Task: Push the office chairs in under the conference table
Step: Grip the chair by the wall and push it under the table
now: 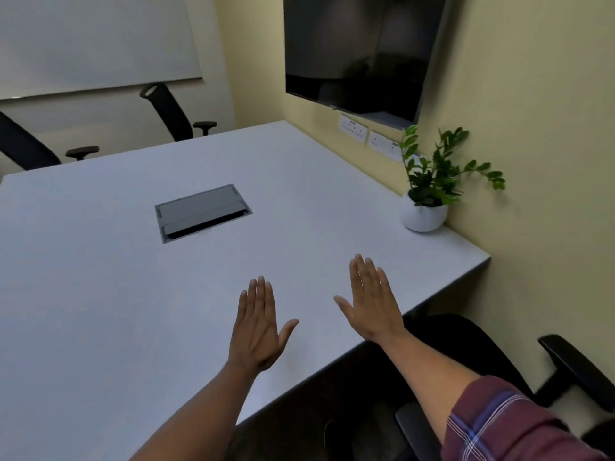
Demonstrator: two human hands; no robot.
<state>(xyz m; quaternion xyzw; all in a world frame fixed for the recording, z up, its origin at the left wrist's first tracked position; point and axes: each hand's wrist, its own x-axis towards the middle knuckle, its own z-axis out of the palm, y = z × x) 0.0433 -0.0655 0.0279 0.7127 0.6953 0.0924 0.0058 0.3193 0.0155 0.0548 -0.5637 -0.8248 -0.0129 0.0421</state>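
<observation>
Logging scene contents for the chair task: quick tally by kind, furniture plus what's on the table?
Office chairs: 3, far left, far side, near right
Conference table: 1
Potted plant: 1
Cable hatch: 1
Total: 6
Left hand and right hand hover open, holding nothing.

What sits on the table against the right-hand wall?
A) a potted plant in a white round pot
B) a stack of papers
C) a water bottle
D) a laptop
A: a potted plant in a white round pot stands on the conference table by the yellow wall, beyond the open right hand.
</observation>
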